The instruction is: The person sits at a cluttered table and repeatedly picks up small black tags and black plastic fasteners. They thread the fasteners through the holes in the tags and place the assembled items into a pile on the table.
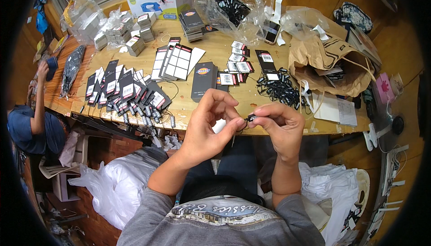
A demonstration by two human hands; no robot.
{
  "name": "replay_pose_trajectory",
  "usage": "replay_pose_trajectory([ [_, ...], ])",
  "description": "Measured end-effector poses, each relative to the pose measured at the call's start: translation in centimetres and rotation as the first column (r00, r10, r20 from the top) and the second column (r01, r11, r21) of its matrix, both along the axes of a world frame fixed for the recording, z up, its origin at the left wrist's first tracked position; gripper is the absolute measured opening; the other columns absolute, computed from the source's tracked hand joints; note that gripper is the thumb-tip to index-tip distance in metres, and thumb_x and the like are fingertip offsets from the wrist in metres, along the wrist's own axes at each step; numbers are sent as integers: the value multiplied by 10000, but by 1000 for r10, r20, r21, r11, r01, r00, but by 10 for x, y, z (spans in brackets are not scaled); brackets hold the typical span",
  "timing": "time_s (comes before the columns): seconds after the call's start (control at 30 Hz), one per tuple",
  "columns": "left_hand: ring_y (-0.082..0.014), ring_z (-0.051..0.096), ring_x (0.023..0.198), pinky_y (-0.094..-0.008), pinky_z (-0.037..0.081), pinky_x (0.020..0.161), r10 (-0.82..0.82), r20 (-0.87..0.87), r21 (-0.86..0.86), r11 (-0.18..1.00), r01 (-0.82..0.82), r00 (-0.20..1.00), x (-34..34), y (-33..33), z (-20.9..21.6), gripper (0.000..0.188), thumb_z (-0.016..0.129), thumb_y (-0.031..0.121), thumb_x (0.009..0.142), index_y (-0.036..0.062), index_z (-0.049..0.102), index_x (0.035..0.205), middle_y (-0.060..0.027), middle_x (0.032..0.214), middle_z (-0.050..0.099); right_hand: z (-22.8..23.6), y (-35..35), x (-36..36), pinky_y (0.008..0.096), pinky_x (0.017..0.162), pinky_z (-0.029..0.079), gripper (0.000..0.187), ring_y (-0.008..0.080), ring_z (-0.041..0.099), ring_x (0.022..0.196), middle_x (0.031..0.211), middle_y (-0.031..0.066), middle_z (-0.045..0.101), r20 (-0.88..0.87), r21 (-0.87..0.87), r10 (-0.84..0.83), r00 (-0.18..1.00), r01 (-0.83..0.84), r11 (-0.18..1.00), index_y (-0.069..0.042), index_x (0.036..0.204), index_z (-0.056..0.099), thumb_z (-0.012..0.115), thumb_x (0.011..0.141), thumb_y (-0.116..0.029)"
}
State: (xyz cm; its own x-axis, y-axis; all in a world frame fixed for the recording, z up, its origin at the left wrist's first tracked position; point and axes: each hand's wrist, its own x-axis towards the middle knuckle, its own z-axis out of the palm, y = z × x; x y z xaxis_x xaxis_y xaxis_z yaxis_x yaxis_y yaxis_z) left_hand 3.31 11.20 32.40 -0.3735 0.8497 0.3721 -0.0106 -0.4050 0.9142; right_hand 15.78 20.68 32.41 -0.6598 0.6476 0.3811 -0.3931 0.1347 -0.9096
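Observation:
Just past the table's front edge, my right hand [285, 125] pinches a small black plastic tag seal [252, 117] between thumb and fingertips. My left hand [211, 125] is closed close beside it, thumb against finger, on the seal's thin dark cord [233, 139]. Something white [219, 126] shows behind the left fingers, too covered to make out. Beyond my hands lie a stack of black hang tags [203, 82], several small barcode tags [238, 66] and a heap of black corded tag seals [283, 91].
Finished-looking tags with cords [128, 91] spread at left. White sticker sheets [176, 62] lie mid-table. Behind are a cardboard box [159, 4], plastic bags [231, 10] and a phone [272, 31]. An open paper bag [332, 64] stands right. Another person [36, 120] sits far left.

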Motion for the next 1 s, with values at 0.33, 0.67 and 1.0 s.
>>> replay_pose_trajectory([
  [0.33, -118, 538, 687, -210, 435, 613, -133, 77, 30, 991, 131, 988, -5, 1, 1, 420, 579, -64, 704, 16, 319, 1024, -86, 726, 526, 7, -1, 5, 215, 585, 449, 115, 138, 569, 659, 731, 102, 588, 15, 77, 42, 999, -43, 996, 48, 764, 579, 607, 661, 90],
  [0.67, -108, 527, 679, -199, 430, 610, -254, 273, 51, 967, 250, 928, -4, 4, -6, 462, 609, -57, 684, 32, 312, 1026, -91, 737, 535, 1, -4, 7, 217, 571, 456, 113, 142, 568, 628, 736, 109, 580, -32, 20, 99, 995, -98, 995, 52, 789, 569, 590, 685, 92],
  [1.0, -212, 401, 1090, -317, 297, 914, -496, 505, 126, 852, 508, 706, 26, 1, -40, 650, 571, 353, 758, 40, 226, 1212, -178, 1131, 427, 9, -1, 26, 227, 543, 437, 121, 145, 535, 590, 729, 105, 567, 117, 237, -257, 959, 224, 945, 47, 801, 564, 590, 683, 59],
])
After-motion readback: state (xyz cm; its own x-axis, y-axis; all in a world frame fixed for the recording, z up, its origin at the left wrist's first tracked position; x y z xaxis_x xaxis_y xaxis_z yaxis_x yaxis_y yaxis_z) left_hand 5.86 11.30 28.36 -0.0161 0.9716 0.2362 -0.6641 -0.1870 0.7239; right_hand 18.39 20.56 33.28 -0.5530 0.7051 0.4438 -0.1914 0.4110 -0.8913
